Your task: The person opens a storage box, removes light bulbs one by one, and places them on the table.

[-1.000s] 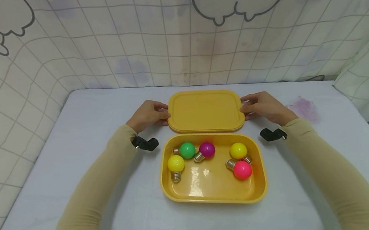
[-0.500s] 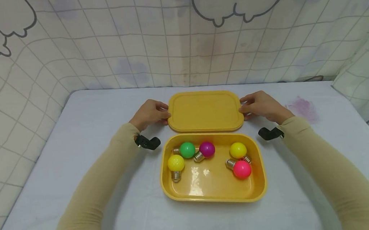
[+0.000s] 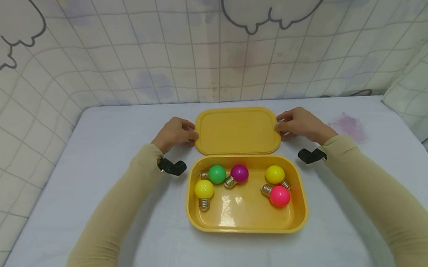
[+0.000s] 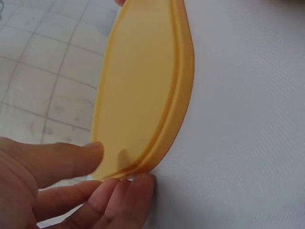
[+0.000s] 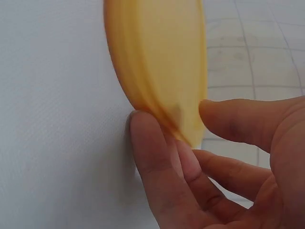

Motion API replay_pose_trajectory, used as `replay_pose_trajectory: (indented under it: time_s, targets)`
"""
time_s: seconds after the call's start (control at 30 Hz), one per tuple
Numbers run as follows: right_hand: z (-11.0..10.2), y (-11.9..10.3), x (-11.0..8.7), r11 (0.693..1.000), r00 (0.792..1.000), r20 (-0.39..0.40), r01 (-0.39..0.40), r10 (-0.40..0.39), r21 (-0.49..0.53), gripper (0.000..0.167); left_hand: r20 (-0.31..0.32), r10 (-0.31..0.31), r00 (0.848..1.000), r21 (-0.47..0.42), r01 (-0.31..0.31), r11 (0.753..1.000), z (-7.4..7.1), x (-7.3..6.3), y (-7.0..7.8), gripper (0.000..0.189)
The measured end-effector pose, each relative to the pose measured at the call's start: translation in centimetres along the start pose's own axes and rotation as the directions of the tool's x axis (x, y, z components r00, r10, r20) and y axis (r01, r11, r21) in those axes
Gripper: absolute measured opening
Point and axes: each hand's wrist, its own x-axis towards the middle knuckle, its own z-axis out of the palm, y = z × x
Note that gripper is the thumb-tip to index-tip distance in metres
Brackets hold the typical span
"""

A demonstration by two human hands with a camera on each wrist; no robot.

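A flat yellow lid (image 3: 237,131) with rounded corners lies just behind a yellow tray (image 3: 244,233) on the white table. My left hand (image 3: 175,133) grips the lid's left end; in the left wrist view its thumb (image 4: 78,161) rests on the top face and the fingertips meet the rim. At the opposite end, my right hand (image 3: 301,124) holds the lid the same way, its thumb (image 5: 228,119) on top. Inside the tray lie a green bulb (image 3: 216,174), a purple bulb (image 3: 239,173), two yellow bulbs (image 3: 204,189) and a pink bulb (image 3: 279,196).
A white cloth (image 3: 151,247) covers the table. Grid-patterned fabric (image 3: 207,46) with cloud outlines hangs behind and at both sides. Black wrist cameras (image 3: 172,166) jut inward from both sleeves. A pink stain (image 3: 349,127) marks the cloth on the right.
Both hands stay on the lid's ends. The head view has shifted slightly, and the left wrist sits a touch further right. The bulbs keep their places in the tray.
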Motion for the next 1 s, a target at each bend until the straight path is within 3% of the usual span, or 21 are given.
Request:
replay_pose_trajectory:
  time_s: [0.3,0.47,0.67,0.77,1.0]
  targets:
    - [-0.6,-0.3,-1.6,0.999,1.000,-0.029,0.007,-0.008,-0.036,0.061,-0.060,0.035,0.998,0.040,-0.033,0.999,-0.7,-1.4,0.1,0.052]
    - [-0.6,-1.0,-3.2,0.997,0.998,-0.052,0.026,-0.030,-0.068,0.058,-0.105,0.096,0.990,0.076,-0.088,0.993,-0.8,-3.4,-0.1,0.047]
    - [0.0,-1.6,-4.8,0.990,0.991,-0.097,0.078,-0.090,-0.120,0.052,-0.156,0.150,0.976,0.078,-0.139,0.987,0.1,-6.2,-0.4,0.039]
    - [0.4,-1.9,-5.6,0.986,0.986,-0.125,0.098,-0.114,-0.133,0.048,-0.186,0.210,0.960,0.098,-0.195,0.976,0.8,-7.3,-0.4,0.037]
    - [1.1,-2.8,-7.8,0.971,0.963,-0.200,0.140,-0.179,-0.194,0.042,-0.225,0.367,0.903,0.177,-0.332,0.926,2.6,-9.5,-0.3,0.036]
